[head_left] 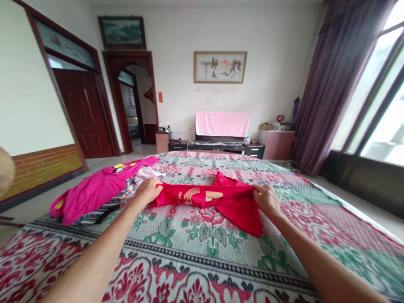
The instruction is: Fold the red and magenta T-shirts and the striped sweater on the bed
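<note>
Both hands pinch a red shirt [217, 198] — left hand [147, 190], right hand [267, 198] — stretched flat on the bed [202, 252], not yet folded; a pile [94, 193] waits beside.

2 bare forearms — no sleeves

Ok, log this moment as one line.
left hand: grips red shirt | right hand: grips red shirt | shirt on floral bedspread | pink garment left

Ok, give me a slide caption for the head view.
Both hands, left hand and right hand, grip a red shirt on a floral bedspread.
</note>
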Available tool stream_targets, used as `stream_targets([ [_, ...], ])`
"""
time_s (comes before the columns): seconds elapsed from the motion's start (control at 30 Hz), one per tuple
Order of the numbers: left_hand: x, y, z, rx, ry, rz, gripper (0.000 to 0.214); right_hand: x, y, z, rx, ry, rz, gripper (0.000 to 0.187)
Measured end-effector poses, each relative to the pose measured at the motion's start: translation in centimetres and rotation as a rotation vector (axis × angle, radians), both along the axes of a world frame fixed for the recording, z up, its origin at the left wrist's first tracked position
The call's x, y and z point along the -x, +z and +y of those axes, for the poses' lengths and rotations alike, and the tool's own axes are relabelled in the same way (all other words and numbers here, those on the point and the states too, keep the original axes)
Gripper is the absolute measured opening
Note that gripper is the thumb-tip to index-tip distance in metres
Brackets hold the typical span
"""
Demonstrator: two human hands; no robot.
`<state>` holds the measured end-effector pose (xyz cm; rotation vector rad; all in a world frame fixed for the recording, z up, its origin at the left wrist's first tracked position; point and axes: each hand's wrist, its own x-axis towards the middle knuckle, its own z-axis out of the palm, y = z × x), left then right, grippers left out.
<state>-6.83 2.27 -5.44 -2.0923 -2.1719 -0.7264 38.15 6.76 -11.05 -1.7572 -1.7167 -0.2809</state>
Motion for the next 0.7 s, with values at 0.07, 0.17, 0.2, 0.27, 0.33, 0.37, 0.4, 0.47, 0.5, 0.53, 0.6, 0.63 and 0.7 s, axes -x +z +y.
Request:
stream_targets([
  [0.07,0.0,1.0,-0.3,0.013,0.055,-0.131,0.02,0.3,1.8,-0.6,0.056,-0.004,0.043,0.036],
  [0.17,-0.5,2.7,-1.1,0.072,0.142,-0.438,0.032,1.0,4.6,-1.1,0.081,0.097,0.349,0.038],
  [0.2,-0.7,3.2,-1.4,0.076,0.152,-0.527,0.039,1.3,5.5,-1.3,0.065,0.157,0.493,0.041],
  [0.27,-1.3,4.2,-2.3,0.053,0.129,-0.705,0.049,1.6,6.9,-2.0,-0.006,0.279,0.731,0.048],
  [0.33,-1.6,5.1,-3.4,0.016,0.09,-0.866,0.051,1.8,7.9,-3.2,-0.117,0.313,0.788,0.048],
  [0.37,-1.7,5.6,-4.0,-0.006,0.073,-0.904,0.05,1.7,8.2,-3.9,-0.177,0.295,0.753,0.045],
  [0.4,-1.7,6.1,-4.7,-0.025,0.062,-0.906,0.046,1.6,8.6,-4.7,-0.23,0.271,0.708,0.042],
  [0.47,-1.5,7.1,-6.3,-0.03,0.046,-0.829,0.041,1.2,9.2,-6.4,-0.287,0.271,0.684,0.038],
  [0.5,-1.3,7.7,-7.1,-0.008,0.02,-0.803,0.04,0.8,9.6,-7.2,-0.288,0.3,0.728,0.038],
  [0.53,-1.1,8.3,-8.0,0.031,-0.026,-0.801,0.041,0.4,10.0,-7.9,-0.283,0.34,0.8,0.037],
  [0.6,-0.7,9.3,-9.9,0.126,-0.174,-0.866,0.045,-0.6,11.0,-9.1,-0.297,0.414,0.958,0.035],
  [0.63,-0.5,9.6,-10.8,0.171,-0.265,-0.916,0.047,-1.3,11.5,-9.7,-0.314,0.44,1.005,0.033],
  [0.7,-0.1,10.0,-12.2,0.28,-0.423,-0.98,0.051,-2.9,12.2,-10.7,-0.296,0.474,0.972,0.03],
])
